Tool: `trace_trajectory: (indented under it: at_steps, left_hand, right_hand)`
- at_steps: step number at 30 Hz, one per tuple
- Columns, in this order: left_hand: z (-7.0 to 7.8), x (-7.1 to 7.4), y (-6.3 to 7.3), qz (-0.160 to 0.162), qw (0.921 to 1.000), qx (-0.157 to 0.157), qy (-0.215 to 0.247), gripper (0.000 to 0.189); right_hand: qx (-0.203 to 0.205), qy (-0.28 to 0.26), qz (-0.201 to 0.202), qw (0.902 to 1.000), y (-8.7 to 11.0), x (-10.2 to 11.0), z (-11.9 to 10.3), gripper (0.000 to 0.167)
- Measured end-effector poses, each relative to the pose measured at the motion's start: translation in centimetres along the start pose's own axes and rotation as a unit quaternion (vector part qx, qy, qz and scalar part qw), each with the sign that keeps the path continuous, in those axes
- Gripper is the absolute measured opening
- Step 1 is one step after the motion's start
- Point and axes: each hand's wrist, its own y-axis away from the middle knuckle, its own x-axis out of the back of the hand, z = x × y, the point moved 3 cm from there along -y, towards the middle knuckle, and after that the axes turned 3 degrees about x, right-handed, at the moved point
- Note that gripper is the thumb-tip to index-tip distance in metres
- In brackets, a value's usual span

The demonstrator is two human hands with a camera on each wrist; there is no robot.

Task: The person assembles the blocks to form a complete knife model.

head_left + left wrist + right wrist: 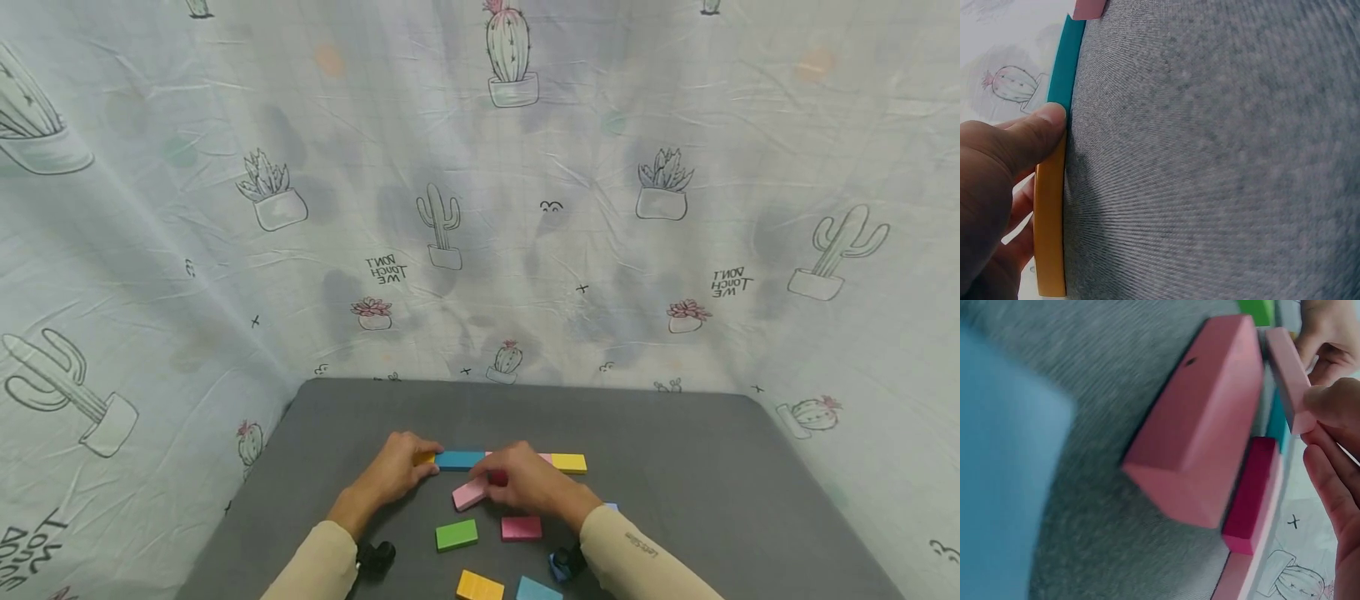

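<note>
A row of coloured blocks runs across the grey table. At its left end my left hand (397, 468) pinches a yellow block (1051, 219), thumb at the seam with the blue block (461, 461) and fingers behind. My right hand (528, 479) holds a light pink block (469, 494) between thumb and fingers, tilted, just in front of the row. Below that hand a magenta block (1250, 494) lies against the row's near side. Pale pink (1235, 578) shows behind it in the right wrist view, and a yellow block (568, 463) forms the right end. The right hand hides the row's middle.
Nearer me lie a green block (456, 535), a pink block (521, 528), an orange-yellow block (480, 585) and a light blue block (538, 589). Another blue block (612, 507) shows past the right forearm. A cactus-print cloth (480, 275) encloses the table's back and sides.
</note>
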Motion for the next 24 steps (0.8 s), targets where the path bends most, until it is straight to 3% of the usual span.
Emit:
trace_trajectory:
  at_steps: [7,12,16,19,24]
  left_hand:
    - [-0.2,-0.1,-0.1,0.002,1.0,-0.005,0.008,0.024]
    - [-0.2,-0.1,-0.1,0.003,1.0,0.0,0.007,0.025]
    - [-0.3,-0.1,-0.1,0.001,0.9999,0.007,0.008,0.025]
    - [-0.3,-0.1,-0.1,-0.002,0.9999,0.01,0.01,0.026]
    - [-0.2,-0.1,-0.1,-0.002,0.9999,0.008,0.009,0.025]
  right_hand:
    - [-0.057,-0.039,0.085,0.994,1.1,1.2,-0.5,0.027]
    - [-0.1,-0.073,0.135,0.9831,2.0,1.8,-0.7,0.028]
    - [-0.107,-0.084,0.181,0.9739,2.2,1.7,-0.8,0.027]
    - [-0.114,-0.105,0.196,0.9683,2.1,1.1,-0.7,0.028]
    - [-0.123,-0.127,0.184,0.9669,1.6,0.0,-0.2,0.029]
